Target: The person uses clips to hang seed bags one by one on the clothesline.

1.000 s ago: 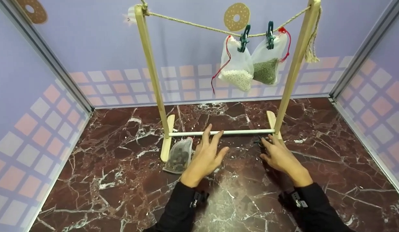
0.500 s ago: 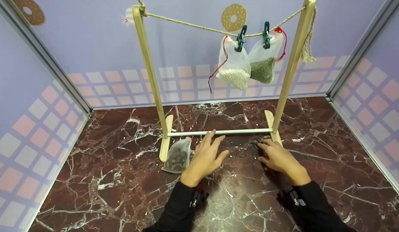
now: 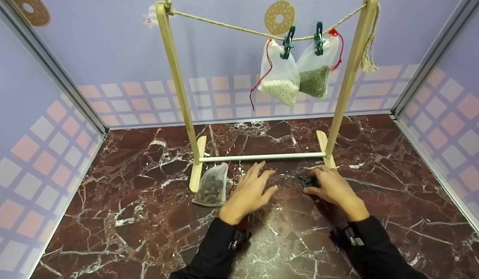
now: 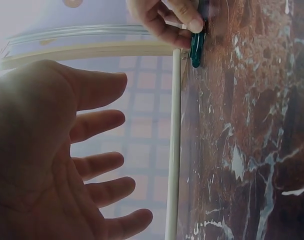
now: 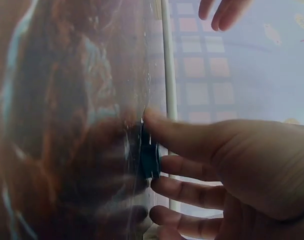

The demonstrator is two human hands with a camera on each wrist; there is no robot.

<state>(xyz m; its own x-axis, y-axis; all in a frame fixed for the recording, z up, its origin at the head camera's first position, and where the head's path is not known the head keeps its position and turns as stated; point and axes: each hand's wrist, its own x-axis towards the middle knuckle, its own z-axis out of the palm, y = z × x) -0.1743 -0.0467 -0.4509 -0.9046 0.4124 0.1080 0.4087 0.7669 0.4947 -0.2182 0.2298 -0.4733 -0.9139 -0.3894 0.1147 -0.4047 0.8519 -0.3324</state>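
In the head view my right hand pinches a dark green clothespin at the tabletop, near the stand's right foot. The right wrist view shows the thumb and fingers on either side of this clothespin. My left hand hovers palm down with spread fingers, holding nothing. Just left of it, a mesh bag with dark contents lies on the table against the stand's left foot. Two more mesh bags hang from the rope by green clothespins: one with white grains, the other with green grains.
The wooden stand has two posts, a rope strung between their tops and a white crossbar low down. Behind it rises a patterned back wall, with side walls left and right. The tabletop is dark red marble.
My left hand has drawn back slightly from the crossbar. The right hand's fingers have closed in on the clothespin, which has come a little toward me. The head view has shifted slightly.
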